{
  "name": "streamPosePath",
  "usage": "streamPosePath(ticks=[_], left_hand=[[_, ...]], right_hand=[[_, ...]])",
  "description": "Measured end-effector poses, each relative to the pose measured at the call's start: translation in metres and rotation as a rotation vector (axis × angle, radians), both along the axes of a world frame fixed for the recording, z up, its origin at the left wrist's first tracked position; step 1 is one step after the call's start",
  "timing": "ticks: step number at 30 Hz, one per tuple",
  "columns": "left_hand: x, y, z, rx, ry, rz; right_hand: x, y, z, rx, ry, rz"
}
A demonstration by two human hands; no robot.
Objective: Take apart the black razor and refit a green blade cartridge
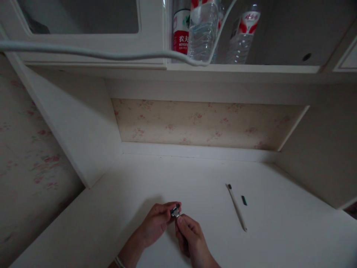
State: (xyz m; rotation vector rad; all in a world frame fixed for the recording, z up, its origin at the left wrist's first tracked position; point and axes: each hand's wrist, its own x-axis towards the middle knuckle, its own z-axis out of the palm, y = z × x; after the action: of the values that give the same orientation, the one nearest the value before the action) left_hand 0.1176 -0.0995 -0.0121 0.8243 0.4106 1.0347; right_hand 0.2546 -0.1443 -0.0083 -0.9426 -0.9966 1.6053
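Over the front of the white desktop, my left hand (pixel 156 224) is closed, its thumb and fingers pinching the dark end of a small black-and-silver object (pixel 175 211) that looks like a razor. My right hand (pixel 192 235) grips the lower part just below the silver neck; most of the handle is hidden by the fingers. The two hands are nearly touching. To their right lies a slim white stick (pixel 237 208) with a dark tip, perhaps a toothbrush. Beside it rests a small dark green and black piece (pixel 244 200).
A pale cable (pixel 119 56) hangs across the cabinet above the desktop (pixel 178 175). On the open shelf stand clear water bottles (pixel 205 33) and a red-and-white container (pixel 181 35). Side panels (pixel 80 123) bound the desk left and right.
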Motion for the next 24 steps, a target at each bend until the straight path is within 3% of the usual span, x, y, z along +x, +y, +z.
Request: streamPosePath(ticks=[12,24], left_hand=[[0.002,-0.0003,-0.0039,-0.053,-0.038,0.027],[0.0008,0.0004,-0.0048,-0.003,0.0,0.028]], right_hand=[[0.0018,-0.0028,-0.0005,0.11,-0.093,-0.054],[0.0036,-0.0002,-0.0051,0.142,-0.114,-0.075]])
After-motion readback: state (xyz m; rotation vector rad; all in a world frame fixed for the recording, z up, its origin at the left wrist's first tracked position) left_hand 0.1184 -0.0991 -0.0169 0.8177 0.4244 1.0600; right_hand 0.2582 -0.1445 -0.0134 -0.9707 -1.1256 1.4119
